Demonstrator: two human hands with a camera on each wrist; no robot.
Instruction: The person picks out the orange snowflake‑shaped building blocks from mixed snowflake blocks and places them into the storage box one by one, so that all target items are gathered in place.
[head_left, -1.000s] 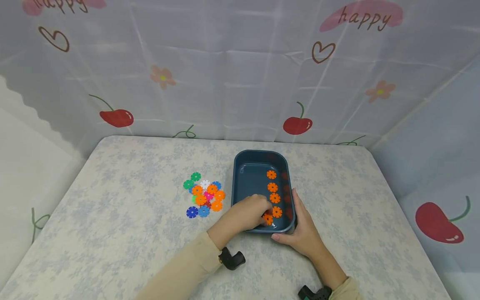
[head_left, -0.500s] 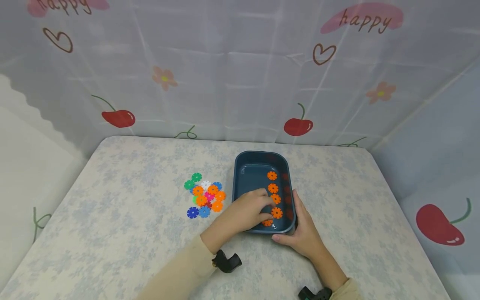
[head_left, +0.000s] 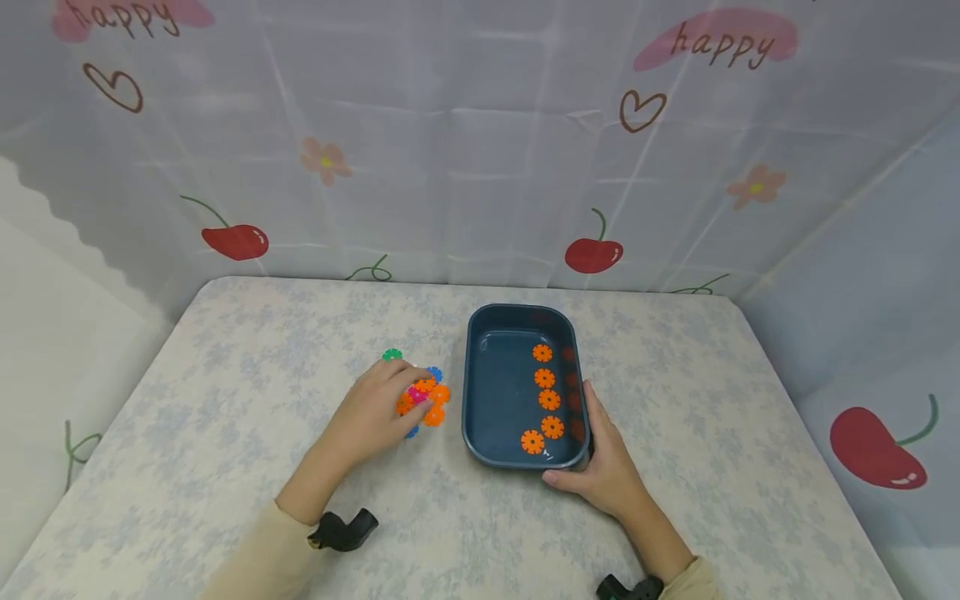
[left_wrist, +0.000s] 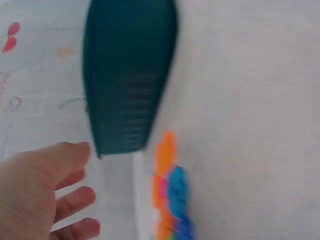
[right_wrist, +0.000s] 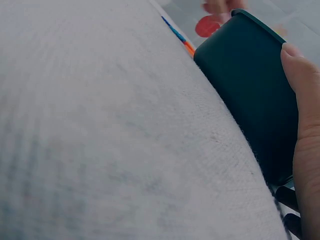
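5 discs (head_left: 550, 400) in tray (head_left: 495, 400) R fingers (head_left: 597, 410) grip; L fingers (head_left: 403, 377) loose (ptly hiding pile (head_left: 437, 396))

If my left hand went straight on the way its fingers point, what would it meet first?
Your left hand would probably meet the orange discs by its fingertips first, before the dark blue tray, though its height over them is unclear.

Dark teal-blue is carried by the tray (head_left: 495, 375), and bright orange by the discs (head_left: 550, 400) inside it. In the heap (head_left: 417, 395), orange, pink, blue and green are mixed. The off-white tablecloth (head_left: 712, 392) is mottled in pale blue-grey. The greyish-white backdrop (head_left: 487, 167) is printed with red cherries (head_left: 594, 256), brown hearts (head_left: 633, 131), yellow-centred peach flowers (head_left: 757, 187) and pink patches (head_left: 652, 57) lettered in brown. Beige is seen on the sleeves (head_left: 258, 554).
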